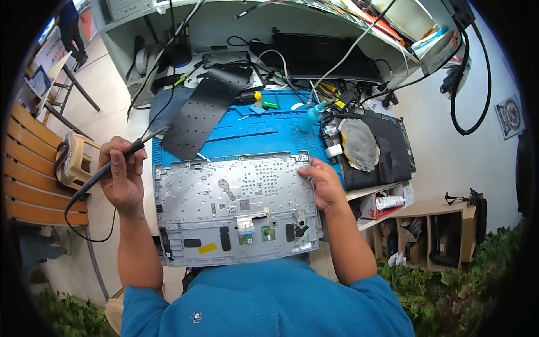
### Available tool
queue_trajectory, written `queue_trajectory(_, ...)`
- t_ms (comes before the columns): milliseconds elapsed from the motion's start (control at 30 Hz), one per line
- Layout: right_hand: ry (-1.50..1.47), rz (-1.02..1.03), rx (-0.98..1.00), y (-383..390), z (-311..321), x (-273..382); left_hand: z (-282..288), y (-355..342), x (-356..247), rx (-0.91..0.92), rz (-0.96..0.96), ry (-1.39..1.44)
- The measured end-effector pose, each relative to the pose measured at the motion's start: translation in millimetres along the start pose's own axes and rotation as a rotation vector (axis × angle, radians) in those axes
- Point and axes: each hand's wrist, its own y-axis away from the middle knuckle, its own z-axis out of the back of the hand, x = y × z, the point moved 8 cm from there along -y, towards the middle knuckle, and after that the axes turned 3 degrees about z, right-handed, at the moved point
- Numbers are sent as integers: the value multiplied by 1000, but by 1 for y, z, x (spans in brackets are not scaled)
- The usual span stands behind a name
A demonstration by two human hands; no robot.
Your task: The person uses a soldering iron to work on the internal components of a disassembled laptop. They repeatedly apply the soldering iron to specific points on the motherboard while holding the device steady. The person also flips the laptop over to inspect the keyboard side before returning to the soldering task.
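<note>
My left hand [122,177] is closed round the black handle of a soldering iron [136,146]. Its metal tip points up and to the right, over the bench, and its cable loops down at the left. With my right hand [324,182] I grip the right edge of a silver laptop top case [191,194], thumb on its face. The inner side faces up, showing many small studs, holes, black pads, a yellow sticker [208,248], a flat ribbon cable [247,224] and small green boards [268,232]. Its near edge is close to my body.
Beyond the case lies a blue work mat [241,132]. A black perforated sheet [199,115] covers its left part. A teal bottle [312,117] stands at its right, near a black laptop part [387,146] bearing a grey pad [359,144]. Cables hang from the shelf overhead.
</note>
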Motion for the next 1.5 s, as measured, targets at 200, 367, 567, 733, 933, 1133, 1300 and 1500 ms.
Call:
queue_trajectory(200, 403, 211, 0, -4, -13, 26, 3, 0, -2, -9, -18, -6)
queue_trajectory(367, 841, 301, -29, -6, -12, 40, 1, 0, -2, 5, -27, -11)
queue_trajectory(567, 1227, 291, -109, 2, -40, 67, 3, 0, -5, 1, -41, -13)
queue_trajectory(733, 1486, 525, -210, 13, -56, 78, -3, -1, -16, -121, -27, 5)
queue_trajectory(933, 1228, 779, -153, 49, -57, 79, 8, -34, -59, -315, -177, -127)
queue_trajectory(1133, 1063, 826, -221, 89, -37, 67, 5, -127, 1, -134, 66, -571)
queue_trajectory(1300, 944, 837, -278, 99, -10, 49, 16, -194, 54, -165, 11, -969)
queue_trajectory(1500, 883, 833, -315, 92, 1, 40, -5, -191, 25, -288, -356, -970)
